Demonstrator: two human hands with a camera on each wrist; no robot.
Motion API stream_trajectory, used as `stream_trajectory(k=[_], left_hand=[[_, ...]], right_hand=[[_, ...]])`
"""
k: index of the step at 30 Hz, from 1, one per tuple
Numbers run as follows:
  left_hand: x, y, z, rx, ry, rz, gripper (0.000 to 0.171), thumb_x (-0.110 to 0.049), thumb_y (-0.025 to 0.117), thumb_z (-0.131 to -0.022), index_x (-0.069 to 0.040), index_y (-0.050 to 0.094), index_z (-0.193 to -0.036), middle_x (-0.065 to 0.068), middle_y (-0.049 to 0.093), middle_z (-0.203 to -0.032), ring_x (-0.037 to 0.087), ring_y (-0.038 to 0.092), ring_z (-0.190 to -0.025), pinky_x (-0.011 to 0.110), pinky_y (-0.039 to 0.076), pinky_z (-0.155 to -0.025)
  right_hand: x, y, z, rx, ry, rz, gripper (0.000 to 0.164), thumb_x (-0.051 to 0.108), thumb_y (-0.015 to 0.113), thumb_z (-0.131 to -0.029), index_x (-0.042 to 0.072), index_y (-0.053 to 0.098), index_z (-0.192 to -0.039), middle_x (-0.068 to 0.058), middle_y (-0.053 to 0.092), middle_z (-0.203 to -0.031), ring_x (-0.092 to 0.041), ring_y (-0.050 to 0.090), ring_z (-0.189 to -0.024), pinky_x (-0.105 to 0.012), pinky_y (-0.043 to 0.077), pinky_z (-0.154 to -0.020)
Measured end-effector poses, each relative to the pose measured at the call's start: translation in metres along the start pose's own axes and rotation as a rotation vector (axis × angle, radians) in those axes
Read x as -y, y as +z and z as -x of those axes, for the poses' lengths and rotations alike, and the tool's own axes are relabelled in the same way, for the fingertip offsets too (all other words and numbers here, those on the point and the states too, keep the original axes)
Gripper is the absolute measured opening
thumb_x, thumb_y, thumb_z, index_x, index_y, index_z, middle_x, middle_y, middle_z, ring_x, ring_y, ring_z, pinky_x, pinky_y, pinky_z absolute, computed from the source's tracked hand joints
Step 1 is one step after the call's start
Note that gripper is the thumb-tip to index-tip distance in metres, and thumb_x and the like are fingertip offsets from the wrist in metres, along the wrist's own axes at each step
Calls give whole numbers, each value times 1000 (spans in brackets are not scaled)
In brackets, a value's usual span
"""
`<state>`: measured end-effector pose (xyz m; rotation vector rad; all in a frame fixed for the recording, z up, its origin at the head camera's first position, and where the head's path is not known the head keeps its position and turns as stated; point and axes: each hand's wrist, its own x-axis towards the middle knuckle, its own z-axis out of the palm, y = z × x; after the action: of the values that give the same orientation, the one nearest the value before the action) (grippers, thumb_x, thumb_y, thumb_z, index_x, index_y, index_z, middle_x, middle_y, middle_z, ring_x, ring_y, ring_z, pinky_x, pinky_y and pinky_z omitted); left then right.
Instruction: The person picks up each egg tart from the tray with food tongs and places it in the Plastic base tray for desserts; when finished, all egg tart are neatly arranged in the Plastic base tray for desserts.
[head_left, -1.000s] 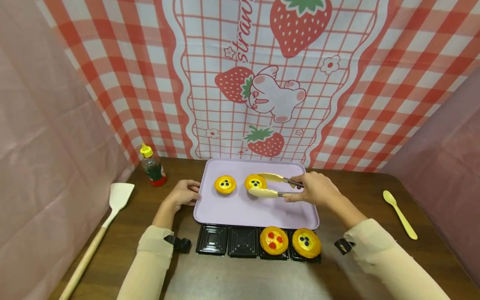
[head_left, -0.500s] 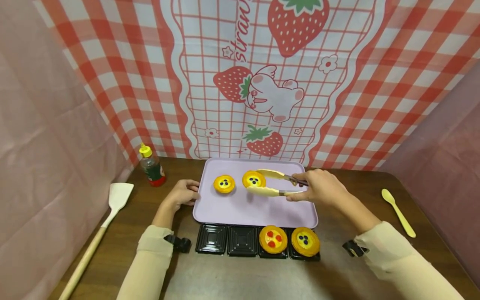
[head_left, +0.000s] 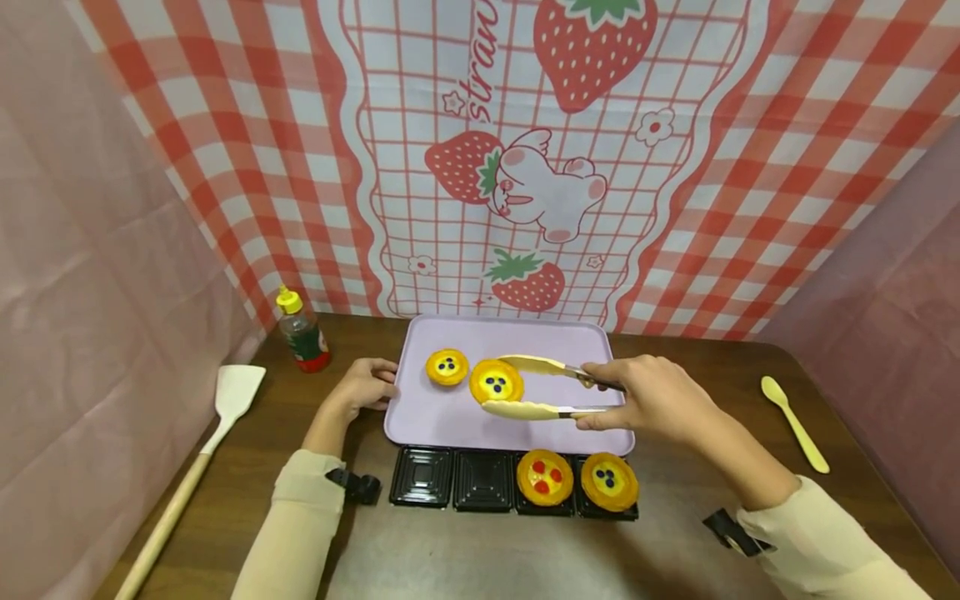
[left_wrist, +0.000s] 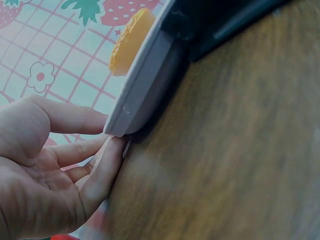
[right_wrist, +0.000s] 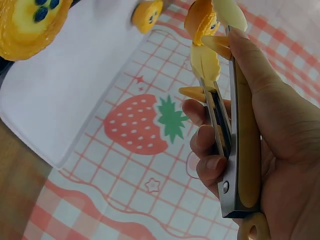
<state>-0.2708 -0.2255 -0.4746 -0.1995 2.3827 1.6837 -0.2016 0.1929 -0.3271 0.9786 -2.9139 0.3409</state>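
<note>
My right grip [head_left: 648, 393] holds tongs [head_left: 523, 411] around one tart [head_left: 496, 382], left grip [head_left: 364, 385] pinches tray [head_left: 442, 423] — too loose squeeze may drop it, the tart

The golden, yellow-centred tart [head_left: 497, 381] between the tongs [head_left: 528, 410] is dotted dark blue; the tongs are tipped in cream. The tray [head_left: 438, 421] is tinted pale lilac, the counter [head_left: 705, 367] grained brown, and the strawberry-printed backdrop [head_left: 480, 229] checked red and white.
</note>
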Motion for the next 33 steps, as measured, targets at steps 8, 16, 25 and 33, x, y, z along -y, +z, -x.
stream_trajectory(k=[8,16,25,33], left_hand=[[0,-2,0,-4,-3,5,47,7,67,-81,10,55,-127,19,56,-106,20,60,-78,33,58,-62],[1,0,-1,-7,-15,-13,47,5,68,-83,9,55,-128,20,56,-109,22,60,-82,34,58,-65],[1,1,-1,-2,-12,-14,46,5,68,-82,9,55,-127,20,56,-108,21,60,-81,34,58,-65],[0,1,0,-5,-16,-6,46,5,68,-83,9,55,-127,20,55,-108,21,60,-81,34,58,-65]], right_hand=[[4,-1,11,3,-55,-8,78,69,72,-74,11,70,-125,9,72,-98,-3,52,-66,-25,42,-53],[8,10,21,39,-120,-2,80,78,64,-73,15,72,-120,12,71,-93,1,54,-67,-24,45,-56],[17,16,25,108,-117,-7,81,80,62,-73,14,73,-120,10,72,-94,1,57,-69,-27,49,-57],[20,22,18,157,-124,6,68,65,77,-72,16,73,-120,11,73,-96,-1,61,-73,-28,51,-58]])
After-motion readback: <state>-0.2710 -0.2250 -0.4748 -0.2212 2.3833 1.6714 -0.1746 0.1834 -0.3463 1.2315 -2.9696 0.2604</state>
